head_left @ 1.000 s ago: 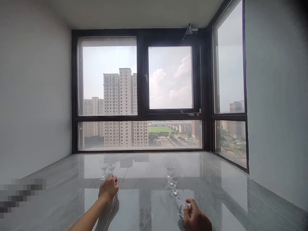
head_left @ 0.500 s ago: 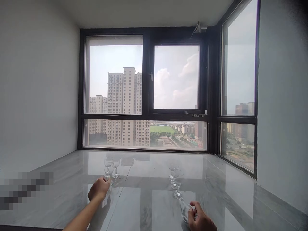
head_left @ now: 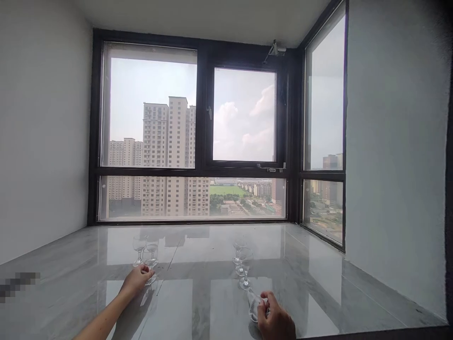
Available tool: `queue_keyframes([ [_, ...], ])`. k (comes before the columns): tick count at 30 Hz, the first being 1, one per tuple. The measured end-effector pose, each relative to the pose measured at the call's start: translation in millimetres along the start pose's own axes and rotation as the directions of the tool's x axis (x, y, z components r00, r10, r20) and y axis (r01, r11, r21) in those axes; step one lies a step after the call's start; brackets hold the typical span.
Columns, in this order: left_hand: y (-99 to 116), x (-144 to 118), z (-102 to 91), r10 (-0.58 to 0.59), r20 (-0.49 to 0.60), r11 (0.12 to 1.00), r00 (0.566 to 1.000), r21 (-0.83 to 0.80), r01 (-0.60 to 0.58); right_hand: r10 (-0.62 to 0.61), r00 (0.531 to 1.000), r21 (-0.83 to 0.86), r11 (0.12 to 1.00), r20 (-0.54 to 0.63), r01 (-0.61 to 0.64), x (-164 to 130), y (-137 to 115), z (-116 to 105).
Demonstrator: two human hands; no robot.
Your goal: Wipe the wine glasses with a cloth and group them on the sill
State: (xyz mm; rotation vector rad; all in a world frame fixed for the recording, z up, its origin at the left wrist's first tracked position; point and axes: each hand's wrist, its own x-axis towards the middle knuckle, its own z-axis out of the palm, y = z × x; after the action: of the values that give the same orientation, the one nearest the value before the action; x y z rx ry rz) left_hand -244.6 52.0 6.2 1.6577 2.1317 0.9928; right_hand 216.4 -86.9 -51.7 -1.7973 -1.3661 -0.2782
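Note:
On the glossy grey tiled surface, a close cluster of clear stemmed glasses (head_left: 139, 243) stands at left. My left hand (head_left: 136, 279) has its thumb and fingers closed low on the nearest of these, by the stem and foot (head_left: 151, 280); the fingers partly hide it. Several more stemmed glasses (head_left: 245, 259) stand upright in a row to the right of the middle. Just in front of that row, my right hand (head_left: 276, 318) grips a crumpled, whitish cloth (head_left: 254, 304). Part of the cloth is hidden behind the fingers.
Dark-framed windows (head_left: 201, 171) rise behind the surface and around the right corner. Plain walls (head_left: 392, 141) bound both sides. The tiled surface (head_left: 198, 302) is reflective, with a dark front edge at lower right. A pixelated patch (head_left: 21, 283) covers something at far left.
The view has swung to the right, so everything appears farther left. My left hand stays at the left glasses, its fingers now low at the nearest one. The right hand still grips the cloth.

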Motion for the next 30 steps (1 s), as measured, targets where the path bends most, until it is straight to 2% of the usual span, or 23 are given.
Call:
queue_keyframes([
  [5, 16.7, -15.4, 25.0, 0.089, 0.061, 0.996, 0.994, -0.021, -0.087, 0.013, 1.0, 0.01, 1.0, 0.015, -0.013, 0.1, 0.8, 2.6],
  [8, 35.6, -32.4, 41.6, 0.167, 0.088, 0.983, 0.982, 0.063, -0.173, 0.011, 1.0, 0.013, 1.0, 0.011, -0.011, 0.1, 1.6, 3.9],
  [12, 71.1, -67.7, 60.1, 0.306, 0.119, 0.928, 0.945, 0.185, -0.324, 0.006, 1.0, 0.021, 1.0, -0.006, -0.006, -0.2, 2.3, 4.4],
  [16, 105.8, -107.0, 78.8, 0.375, 0.199, 0.898, 0.905, 0.163, -0.408, 0.005, 0.999, 0.006, 1.0, -0.038, -0.004, -0.3, 0.6, 2.5],
  [18, 116.4, -122.1, 87.0, 0.412, 0.194, 0.879, 0.891, 0.175, -0.444, 0.0, 0.999, 0.004, 1.0, -0.048, 0.0, -0.2, -1.1, 0.1],
  [22, 122.9, -136.3, 93.5, 0.449, 0.173, 0.843, 0.877, 0.243, -0.479, 0.01, 1.0, 0.009, 1.0, -0.013, -0.01, 0.1, -4.9, -6.1],
  [26, 122.8, -135.5, 92.2, 0.433, 0.182, 0.84, 0.883, 0.275, -0.468, 0.043, 0.998, -0.017, 0.999, 0.035, -0.043, 0.0, -8.8, -9.9],
  [30, 123.5, -132.4, 93.1, 0.412, 0.173, 0.857, 0.894, 0.261, -0.445, 0.064, 0.998, -0.033, 0.997, 0.008, -0.064, 0.0, -11.3, -9.2],
])
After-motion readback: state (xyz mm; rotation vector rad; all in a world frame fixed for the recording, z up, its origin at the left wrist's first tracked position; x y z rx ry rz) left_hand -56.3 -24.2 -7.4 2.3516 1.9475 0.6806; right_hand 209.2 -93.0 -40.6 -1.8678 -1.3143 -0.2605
